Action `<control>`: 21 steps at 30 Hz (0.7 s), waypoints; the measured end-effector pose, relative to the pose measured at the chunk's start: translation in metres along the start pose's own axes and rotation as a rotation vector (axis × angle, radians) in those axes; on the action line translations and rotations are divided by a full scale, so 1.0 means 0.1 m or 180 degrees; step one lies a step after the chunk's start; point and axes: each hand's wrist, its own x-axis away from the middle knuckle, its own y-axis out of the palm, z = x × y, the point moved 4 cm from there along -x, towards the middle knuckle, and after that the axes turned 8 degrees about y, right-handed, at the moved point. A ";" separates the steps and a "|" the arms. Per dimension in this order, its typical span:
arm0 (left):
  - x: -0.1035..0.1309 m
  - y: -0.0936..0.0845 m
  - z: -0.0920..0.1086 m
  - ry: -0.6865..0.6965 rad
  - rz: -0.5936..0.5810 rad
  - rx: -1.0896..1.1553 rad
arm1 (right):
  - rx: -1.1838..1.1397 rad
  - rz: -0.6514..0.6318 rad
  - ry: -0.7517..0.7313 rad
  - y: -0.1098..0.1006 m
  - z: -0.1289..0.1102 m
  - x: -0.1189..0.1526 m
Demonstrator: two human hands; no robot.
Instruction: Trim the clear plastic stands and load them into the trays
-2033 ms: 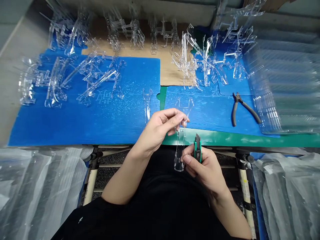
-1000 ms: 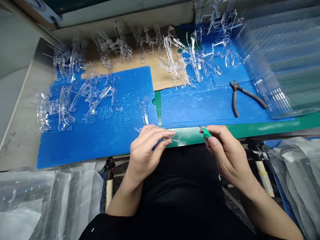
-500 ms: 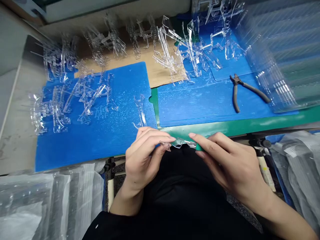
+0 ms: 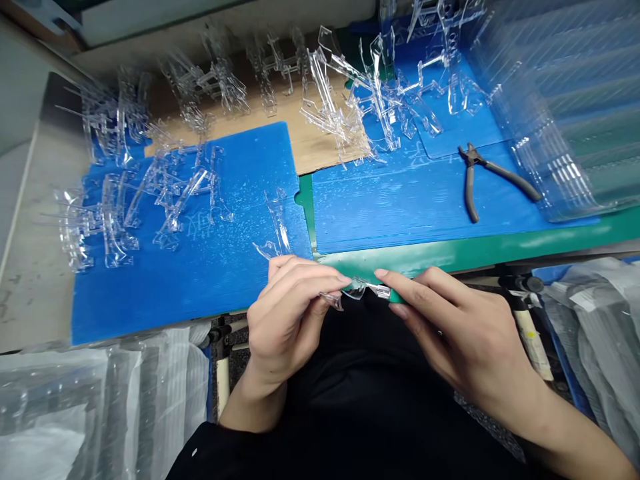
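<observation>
My left hand (image 4: 287, 317) is closed, its thumb and fingers pinching a small clear plastic part (image 4: 356, 291). Part of that piece is covered by the fingers. My right hand (image 4: 460, 327) grips a craft knife (image 4: 384, 292) by its green handle, with the metal end pointing left. The knife's tip is at the right end of the clear part; whether it touches cannot be made out. Just beyond my left hand, another clear plastic part (image 4: 279, 220) lies on the blue sheet (image 4: 240, 280).
Cutting pliers (image 4: 473, 173) lie with handles spread on the right blue sheet (image 4: 370, 220). Clusters of clear plastic parts (image 4: 117, 220) cover the left and back. Stacked clear trays (image 4: 565, 127) stand at the right. Wrapped packs (image 4: 90, 400) flank my lap below the green table edge (image 4: 450, 253).
Both hands stay nearly in place, with the knife still at the clear part. The knife's metal end shows slightly further left. The whole view has shifted a little.
</observation>
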 end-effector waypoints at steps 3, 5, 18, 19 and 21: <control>0.00 0.01 0.01 0.0001 -0.0081 -0.0007 | 0.0008 0.0066 0.0061 0.02 0.04 -0.03; 0.01 0.03 0.03 -0.0029 -0.0141 0.0064 | 0.0100 0.0201 0.0186 0.03 0.09 -0.08; 0.14 0.17 -0.04 -0.1320 -0.0063 0.1562 | -0.1015 0.0196 0.0405 0.08 0.13 -0.18; 0.15 0.20 -0.04 -0.1309 -0.0028 0.1676 | -0.1101 0.0142 0.0344 0.09 0.12 -0.18; 0.18 0.25 -0.07 -0.1297 0.0041 0.1821 | -0.1277 0.0048 0.0178 0.12 0.07 -0.16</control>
